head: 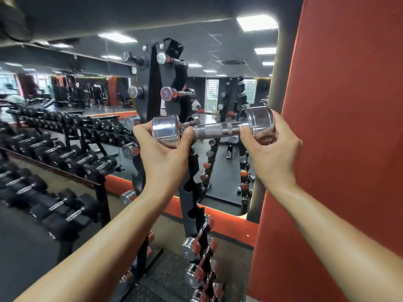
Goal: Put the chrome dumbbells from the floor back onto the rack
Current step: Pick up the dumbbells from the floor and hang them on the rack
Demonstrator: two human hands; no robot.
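Note:
I hold one chrome dumbbell (212, 129) level in front of the black upright rack (152, 92), about halfway up it. My left hand (162, 149) grips its left head from below. My right hand (271, 140) cups its right head. The knurled handle between them is bare. Other chrome dumbbells (168, 93) sit in the rack's upper slots, and more (190, 247) rest in the lower slots near the floor. Empty notches show on the rack's right upright just below the held dumbbell.
A long rack of black dumbbells (65, 153) runs along the left. A wall mirror (229, 88) behind the upright rack reflects the gym. A red padded pillar (349, 127) stands close on the right. Dark rubber flooring (170, 280) lies below.

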